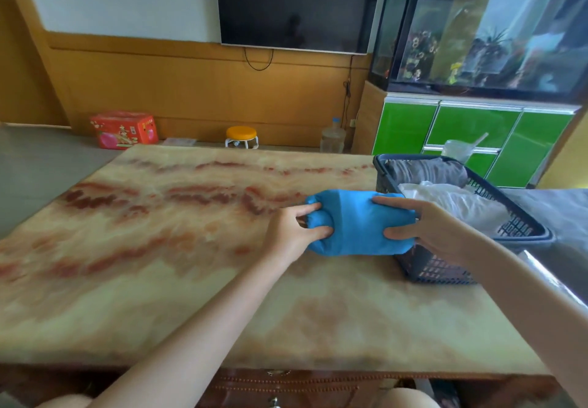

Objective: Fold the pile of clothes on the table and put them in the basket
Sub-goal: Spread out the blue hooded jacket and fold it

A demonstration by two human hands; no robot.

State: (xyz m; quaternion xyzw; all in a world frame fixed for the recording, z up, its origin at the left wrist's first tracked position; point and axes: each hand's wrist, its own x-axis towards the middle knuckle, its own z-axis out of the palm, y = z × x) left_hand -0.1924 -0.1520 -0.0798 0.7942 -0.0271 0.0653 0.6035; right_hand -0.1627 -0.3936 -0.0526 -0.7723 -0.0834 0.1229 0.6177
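Left hand: your left hand (pixel 291 228) gripped the left end of the blue bundle (pixel 356 221), thumb on top and fingers curled under and into the fabric.
Right hand: your right hand (pixel 423 226) held the right end, index finger laid along the top edge, thumb pressed against the near side, the other fingers hidden behind the cloth.
Blue bundle: a folded or rolled blue garment, held between your two hands above the table (pixel 159 248), its right end over the near left corner of the basket (pixel 429 271).
Basket: you had a dark blue plastic mesh basket at the right edge of the table; inside lay a grey folded garment (pixel 426 170) at the far end and a white garment (pixel 455 201) nearer you.
Table: marble-patterned top, cream with red streaks.
Background: a dark television (pixel 296 3) hung on the wall, a fish tank (pixel 483 26) stood on a green cabinet (pixel 471 134), and a red box (pixel 124 129) and an orange stool (pixel 241 136) sat on the floor.
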